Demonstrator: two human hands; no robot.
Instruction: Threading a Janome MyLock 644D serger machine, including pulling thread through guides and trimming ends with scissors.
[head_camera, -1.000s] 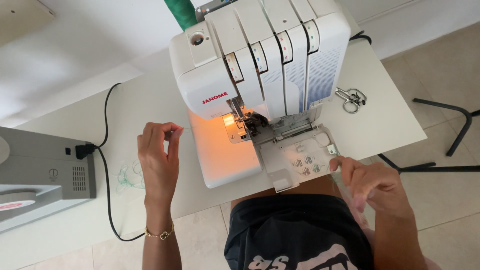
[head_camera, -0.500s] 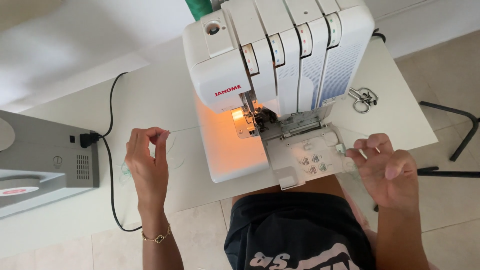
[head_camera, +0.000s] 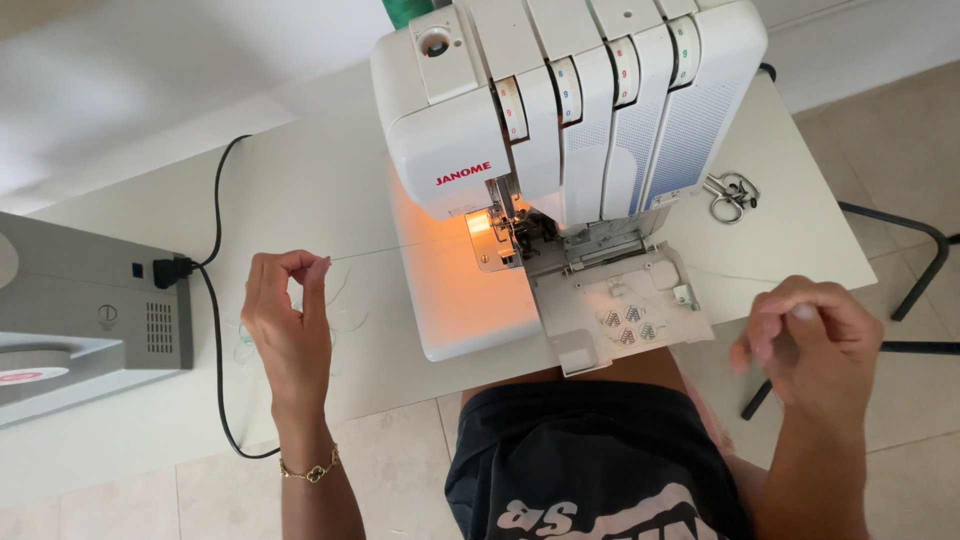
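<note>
A white overlock sewing machine (head_camera: 560, 120) stands on a white table (head_camera: 300, 190), its work light glowing orange and its front cover (head_camera: 620, 315) swung open. My left hand (head_camera: 288, 318) hovers over the table left of the machine, thumb and fingers pinched on a thin pale thread (head_camera: 390, 250) that runs right toward the needle area (head_camera: 500, 225). My right hand (head_camera: 808, 335) is off the table's front right corner, fingers curled and pinched as if on the thread's other end; the thread there is barely visible.
A grey sewing machine (head_camera: 85, 310) sits at the left with a black power cable (head_camera: 215, 300) looping across the table. Small metal scissors (head_camera: 730, 193) lie right of the overlocker. A green thread cone (head_camera: 405, 12) stands behind it. A black chair frame (head_camera: 900, 270) stands at right.
The view has shifted closer to the machine. My left hand stays pinched over the table. My right hand has drawn further right and closed its fingers into a pinch.
</note>
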